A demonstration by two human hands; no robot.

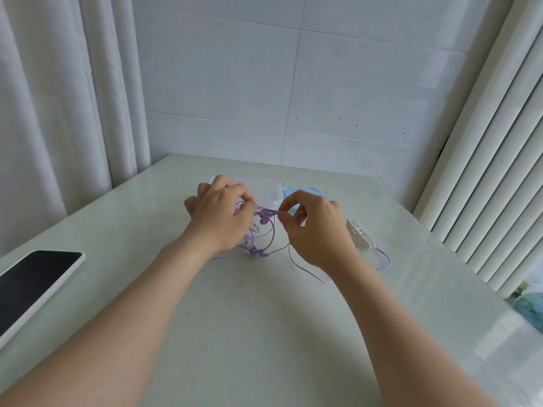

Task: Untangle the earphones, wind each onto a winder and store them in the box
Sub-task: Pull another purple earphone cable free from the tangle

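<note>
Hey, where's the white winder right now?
In the head view, the winder lies on the table, just right of the right hand and nearer than the blue lid, with a loop of purple cord beside it.

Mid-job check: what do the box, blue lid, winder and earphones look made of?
The box: frosted translucent plastic, likely; its walls look hazy and see-through. The blue lid: opaque plastic, smooth, slight sheen. The winder: white, matte, plastic or soft silicone; cannot tell which. The earphones: purple cord with a rubbery-looking coating, bending in loose loops.
</note>
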